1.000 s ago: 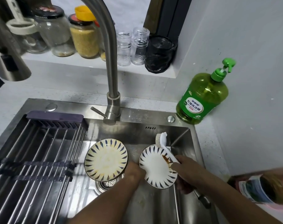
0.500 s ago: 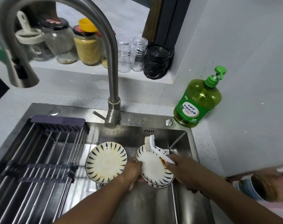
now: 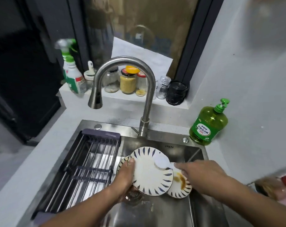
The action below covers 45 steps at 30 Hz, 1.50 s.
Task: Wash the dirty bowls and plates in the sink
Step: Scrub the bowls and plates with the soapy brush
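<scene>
Currently in hand: scrubbing of the raised plate (image 3: 151, 171) over the sink (image 3: 171, 215). Left hand (image 3: 125, 176) curled round the plate's left rim, thumb on the face, plate tilted toward the camera. Right hand (image 3: 199, 174) closed on the handle of the white brush (image 3: 161, 161), brush head blurred and pressed on the plate's upper right face.

Location of remaining ware: stained plate (image 3: 179, 185) lying in the basin just below and right of the held one, partly overlapped by it, brown residue across its face; edge of a third plate (image 3: 122, 163) visible behind the left hand.

Recommended technique:
- Keep the plate above the basin so drips fall inside.
- Work the bristles in overlapping circles from centre to rim; faint yellowish film remains on the face, judged not yet clean.
- Support the rim firmly; wet glaze likely slippery.
- Avoid knocking the held plate against the one beneath; chipping risk.
- Rinse under the faucet (image 3: 122, 76), no water seen running at present.
- Stand finished ware in the drying rack (image 3: 90, 161) to the left.
- Take detergent from the green bottle (image 3: 207, 125) if residue resists.
</scene>
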Each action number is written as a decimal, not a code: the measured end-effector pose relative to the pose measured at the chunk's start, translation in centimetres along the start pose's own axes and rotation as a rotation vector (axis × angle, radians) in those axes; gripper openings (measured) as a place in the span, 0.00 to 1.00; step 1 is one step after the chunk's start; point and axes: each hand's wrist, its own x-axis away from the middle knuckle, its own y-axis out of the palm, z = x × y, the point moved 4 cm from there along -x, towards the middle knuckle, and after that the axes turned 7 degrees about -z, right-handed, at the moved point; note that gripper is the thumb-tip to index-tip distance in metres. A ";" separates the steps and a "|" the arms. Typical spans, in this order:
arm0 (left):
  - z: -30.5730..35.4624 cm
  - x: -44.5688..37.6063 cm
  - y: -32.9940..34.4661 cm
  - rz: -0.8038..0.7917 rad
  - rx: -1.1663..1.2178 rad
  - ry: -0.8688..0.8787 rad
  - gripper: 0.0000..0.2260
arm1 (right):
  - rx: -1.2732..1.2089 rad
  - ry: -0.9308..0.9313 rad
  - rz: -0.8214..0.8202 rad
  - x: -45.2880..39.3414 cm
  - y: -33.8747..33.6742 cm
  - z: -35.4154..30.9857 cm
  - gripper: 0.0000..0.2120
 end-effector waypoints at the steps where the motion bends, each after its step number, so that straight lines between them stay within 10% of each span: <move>1: 0.2 0.8 -0.2 -0.004 0.004 0.008 0.15 | 0.001 -0.010 0.013 0.1 -0.7 -0.9 0.22; 9: 1.9 3.0 -3.8 0.021 -0.041 0.094 0.42 | 0.020 -0.253 0.115 3.9 -3.7 -7.4 0.17; 14: 3.6 6.1 -3.4 0.022 -0.050 0.145 0.26 | 0.131 -0.132 0.210 3.2 -5.1 -6.5 0.21; 18: -0.1 0.4 -6.4 0.143 0.044 0.191 0.45 | 0.075 -0.129 0.173 3.6 -5.2 -5.0 0.15; 31: 4.4 5.3 -3.4 0.067 -0.047 0.229 0.20 | 0.045 -0.163 0.208 5.0 -5.9 -8.6 0.19; 40: 4.4 5.3 -4.4 0.122 -0.016 0.262 0.31 | -0.144 -0.258 0.123 5.4 -5.2 -9.9 0.19; 45: 4.7 5.9 -6.3 0.200 -0.077 0.320 0.17 | -0.012 -0.290 0.002 7.0 -3.9 -8.4 0.17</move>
